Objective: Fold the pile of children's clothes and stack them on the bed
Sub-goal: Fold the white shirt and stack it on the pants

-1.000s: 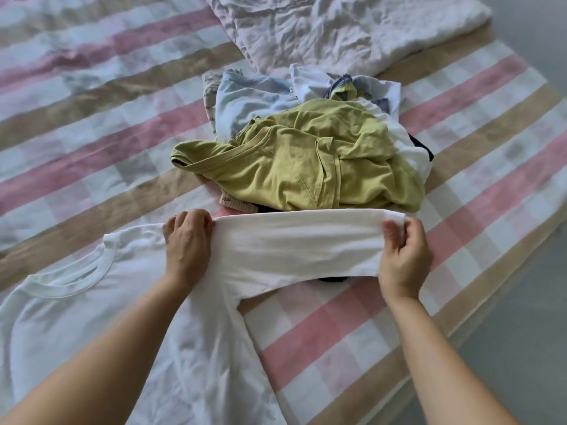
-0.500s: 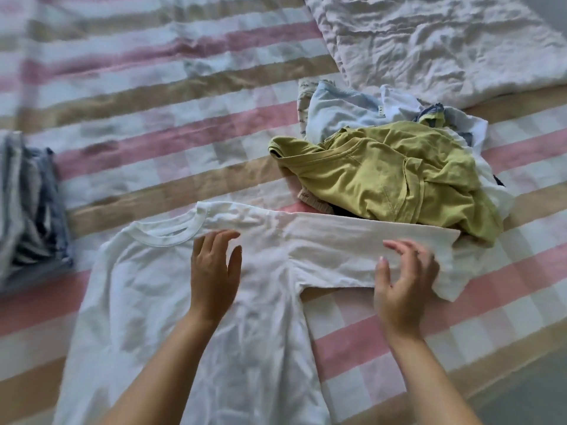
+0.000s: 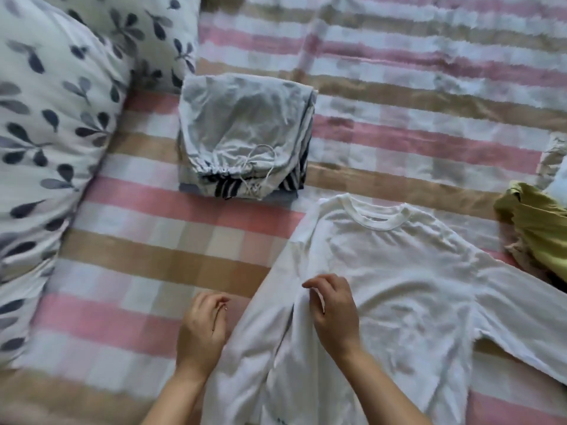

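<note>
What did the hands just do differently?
Both hands let go of the stretched sleeve and moved left across the white shirt. The right hand now pinches fabric by the other sleeve; the left hand curls beside it. The shirt stayed flat, the olive top unfolded.

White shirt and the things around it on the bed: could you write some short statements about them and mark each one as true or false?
1. The white shirt lies spread out with its collar pointing away from the person. True.
2. An olive-green garment tops the folded stack. False: a grey garment with a drawstring is on top. The olive-green garment lies crumpled at the right edge.
3. The right hand is on the white shirt. True.
4. The folded stack sits on the pillow. False: it sits on the striped bed cover, beside the pillow.
</note>
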Action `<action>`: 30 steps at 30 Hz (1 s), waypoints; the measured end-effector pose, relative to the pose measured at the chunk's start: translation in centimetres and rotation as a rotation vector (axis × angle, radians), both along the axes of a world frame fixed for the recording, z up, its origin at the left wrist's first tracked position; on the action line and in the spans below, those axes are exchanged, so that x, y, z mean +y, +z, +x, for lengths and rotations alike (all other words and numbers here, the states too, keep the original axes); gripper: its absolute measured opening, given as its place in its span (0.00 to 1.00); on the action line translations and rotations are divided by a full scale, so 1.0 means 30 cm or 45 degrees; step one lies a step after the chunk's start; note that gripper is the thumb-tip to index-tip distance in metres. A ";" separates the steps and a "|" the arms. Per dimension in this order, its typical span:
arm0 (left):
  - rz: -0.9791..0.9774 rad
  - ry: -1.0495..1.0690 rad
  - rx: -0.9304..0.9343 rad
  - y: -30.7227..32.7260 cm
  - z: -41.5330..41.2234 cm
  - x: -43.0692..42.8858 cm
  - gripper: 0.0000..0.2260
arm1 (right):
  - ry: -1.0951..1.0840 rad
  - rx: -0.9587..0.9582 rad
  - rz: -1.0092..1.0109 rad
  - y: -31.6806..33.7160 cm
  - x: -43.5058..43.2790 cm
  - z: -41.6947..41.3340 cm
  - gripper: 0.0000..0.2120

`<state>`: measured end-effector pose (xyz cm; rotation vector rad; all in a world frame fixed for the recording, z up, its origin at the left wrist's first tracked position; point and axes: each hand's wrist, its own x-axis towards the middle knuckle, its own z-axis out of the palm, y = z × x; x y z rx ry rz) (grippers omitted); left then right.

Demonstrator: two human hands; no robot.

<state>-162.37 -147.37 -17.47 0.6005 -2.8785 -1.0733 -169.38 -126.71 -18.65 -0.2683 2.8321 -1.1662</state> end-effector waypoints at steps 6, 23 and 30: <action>0.243 0.111 -0.286 -0.036 0.133 -0.013 0.08 | 0.257 0.013 0.168 -0.008 -0.132 -0.010 0.12; 1.368 0.872 -0.334 -0.029 0.037 -0.247 0.09 | 0.730 0.133 0.334 0.013 -0.218 -0.199 0.05; 0.164 0.531 -0.180 -0.078 0.024 -0.271 0.13 | 0.907 0.060 0.473 -0.034 -0.263 -0.200 0.11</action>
